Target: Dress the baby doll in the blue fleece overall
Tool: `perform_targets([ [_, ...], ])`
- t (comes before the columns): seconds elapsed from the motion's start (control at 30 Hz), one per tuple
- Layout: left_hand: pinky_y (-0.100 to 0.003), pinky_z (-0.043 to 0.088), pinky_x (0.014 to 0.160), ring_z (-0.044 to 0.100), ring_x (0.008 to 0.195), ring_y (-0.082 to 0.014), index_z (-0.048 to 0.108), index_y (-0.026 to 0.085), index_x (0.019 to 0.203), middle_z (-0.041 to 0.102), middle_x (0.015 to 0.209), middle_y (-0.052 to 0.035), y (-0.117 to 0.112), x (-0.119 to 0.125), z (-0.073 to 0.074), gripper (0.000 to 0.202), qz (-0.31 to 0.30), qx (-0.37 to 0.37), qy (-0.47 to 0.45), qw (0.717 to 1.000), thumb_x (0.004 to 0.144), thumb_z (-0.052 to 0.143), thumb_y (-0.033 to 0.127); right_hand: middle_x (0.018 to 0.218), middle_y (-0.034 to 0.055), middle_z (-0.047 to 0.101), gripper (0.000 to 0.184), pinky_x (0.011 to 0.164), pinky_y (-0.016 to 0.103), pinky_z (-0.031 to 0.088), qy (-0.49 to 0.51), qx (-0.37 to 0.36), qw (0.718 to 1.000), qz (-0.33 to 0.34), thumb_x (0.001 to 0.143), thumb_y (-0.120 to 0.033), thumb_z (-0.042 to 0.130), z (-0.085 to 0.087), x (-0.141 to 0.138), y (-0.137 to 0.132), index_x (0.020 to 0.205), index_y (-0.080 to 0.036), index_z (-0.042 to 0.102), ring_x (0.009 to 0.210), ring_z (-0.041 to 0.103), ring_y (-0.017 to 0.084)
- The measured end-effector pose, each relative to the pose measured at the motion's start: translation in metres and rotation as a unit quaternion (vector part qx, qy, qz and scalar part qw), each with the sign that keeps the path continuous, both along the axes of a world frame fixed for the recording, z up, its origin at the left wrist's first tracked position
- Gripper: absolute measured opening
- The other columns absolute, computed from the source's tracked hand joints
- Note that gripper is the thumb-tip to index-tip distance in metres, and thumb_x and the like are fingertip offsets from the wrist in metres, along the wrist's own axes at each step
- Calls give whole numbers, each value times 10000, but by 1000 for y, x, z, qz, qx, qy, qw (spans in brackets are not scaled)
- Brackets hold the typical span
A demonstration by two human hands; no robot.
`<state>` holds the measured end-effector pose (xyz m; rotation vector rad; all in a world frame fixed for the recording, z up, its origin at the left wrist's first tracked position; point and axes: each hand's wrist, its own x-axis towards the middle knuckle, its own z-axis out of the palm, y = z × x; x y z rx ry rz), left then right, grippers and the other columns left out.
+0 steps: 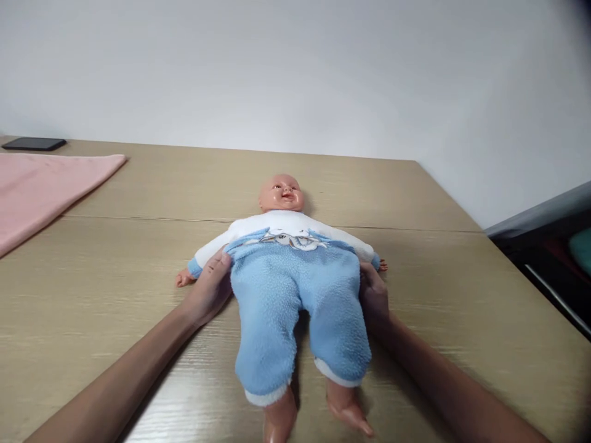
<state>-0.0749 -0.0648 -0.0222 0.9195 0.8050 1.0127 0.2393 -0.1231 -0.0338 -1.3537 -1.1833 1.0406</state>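
A baby doll (pixel 281 194) lies on its back on the wooden table (pixel 115 271), head away from me, in a white top and fluffy blue trousers (pixel 295 301). My left hand (pixel 210 286) grips the waistband of the trousers at the doll's right hip, thumb on top. My right hand (pixel 373 294) is closed on the waistband at the other hip, its fingers partly hidden behind the fabric. The doll's bare feet point towards me at the bottom of the view.
A pink cloth (pixel 41 187) lies spread at the table's far left, with a black phone (pixel 33 144) behind it. A white wall stands behind the table. Dark furniture (pixel 549 246) sits past the table's right edge.
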Motion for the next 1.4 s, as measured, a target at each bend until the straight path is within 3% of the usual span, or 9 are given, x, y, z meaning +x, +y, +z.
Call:
perform_targets([
  [0.2, -404, 460, 1182, 614, 1328, -307, 775, 269, 1241, 720, 1332, -78, 7, -6, -7, 443, 41, 134, 51, 989, 935, 848, 582, 1063, 43, 738, 292, 951, 418, 518, 119, 35, 992, 8, 944, -498, 596, 9, -8, 6, 1091, -292, 741, 1024, 663, 301],
  [0.33, -309, 428, 1136, 572, 1293, -239, 738, 253, 1053, 656, 1323, -53, 14, -4, -4, 255, 70, 237, 106, 963, 987, 831, 481, 935, -4, 596, 200, 823, 344, 454, 30, 95, 994, 32, 962, -469, 715, 18, -7, 13, 1001, -277, 678, 870, 558, 218],
  [0.43, -254, 466, 884, 589, 963, -170, 659, 259, 1009, 659, 1030, 0, 20, -4, 0, 284, 67, 205, 108, 970, 1036, 765, 521, 1007, 7, 593, 208, 902, 336, 448, -71, 154, 985, 12, 1007, -427, 739, 27, -9, 24, 940, -261, 633, 971, 570, 213],
  [0.57, -239, 358, 641, 437, 678, -142, 607, 280, 1085, 538, 769, 65, 31, -5, 1, 335, 41, 121, 124, 984, 1028, 758, 575, 846, -34, 557, 336, 720, 313, 433, -31, 49, 998, 5, 1017, -605, 693, 29, -12, 44, 1021, -279, 613, 759, 501, 184],
  [0.8, -263, 414, 724, 502, 778, -161, 683, 211, 1021, 593, 883, 12, 36, -3, 3, 359, -34, 42, 64, 996, 993, 796, 550, 941, 15, 704, 469, 859, 331, 523, 16, -23, 999, 25, 874, -703, 771, 24, -7, 69, 895, -238, 718, 900, 632, 216],
  [0.93, -262, 356, 705, 422, 759, -156, 648, 217, 918, 508, 838, 31, 32, -3, -2, 376, 26, 95, 96, 991, 1012, 770, 560, 886, -1, 675, 462, 820, 337, 526, 12, -22, 1000, -13, 913, -711, 708, 17, -5, 69, 924, -250, 700, 836, 621, 207],
  [1.07, -284, 403, 808, 512, 857, -181, 669, 218, 947, 608, 912, 5, 30, 2, -5, 425, 111, 143, 150, 972, 1034, 708, 632, 924, 12, 699, 451, 866, 360, 542, -4, 1, 999, -40, 858, -672, 788, 18, -8, 65, 994, -258, 669, 910, 662, 232],
  [1.23, -293, 419, 792, 523, 846, -181, 657, 226, 982, 600, 907, 10, 26, 9, -4, 410, 147, 175, 165, 960, 1008, 748, 625, 1175, 65, 732, 268, 946, 384, 570, -139, 141, 978, -71, 1010, -469, 713, 58, -20, 62, 1162, -258, 647, 1039, 717, 232],
  [1.4, -286, 438, 813, 554, 864, -167, 646, 238, 998, 605, 926, 16, 21, 8, -8, 340, 190, 224, 146, 945, 988, 820, 530, 1048, 47, 784, 106, 932, 375, 556, -275, 243, 925, 98, 1081, -313, 630, 110, -56, 89, 1059, -234, 697, 992, 738, 224],
])
